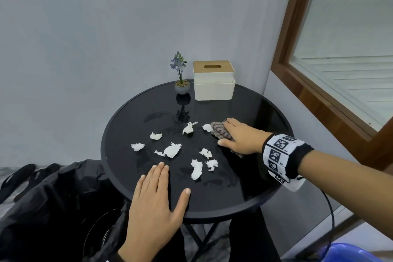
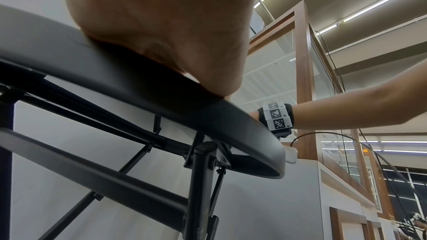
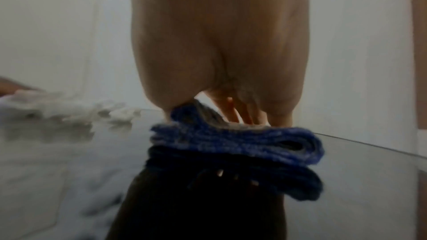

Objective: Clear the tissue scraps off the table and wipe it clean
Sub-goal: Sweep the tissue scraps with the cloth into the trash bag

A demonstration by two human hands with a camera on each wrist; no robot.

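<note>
Several white tissue scraps (image 1: 171, 150) lie scattered over the middle of the round black table (image 1: 251, 202). My right hand (image 1: 240, 138) lies flat with straight fingers on a folded knitted cloth (image 1: 219, 130), pressing it to the tabletop at the right; one scrap (image 1: 207, 127) touches the cloth's left end. In the right wrist view the cloth (image 3: 235, 140) looks blue under my palm, with blurred tissue scraps (image 3: 69, 109) to its left. My left hand (image 1: 157, 198) rests flat on the table's near edge, fingers straight; the left wrist view shows its palm (image 2: 161, 30) on the rim (image 2: 115, 72).
A white tissue box with a wooden lid (image 1: 213, 80) and a small potted flower (image 1: 181, 83) stand at the table's far side. A black bin bag (image 1: 55, 208) gapes below the table's left edge. Wet smears (image 1: 155, 116) mark the tabletop. A window frame (image 1: 319, 100) runs along the right.
</note>
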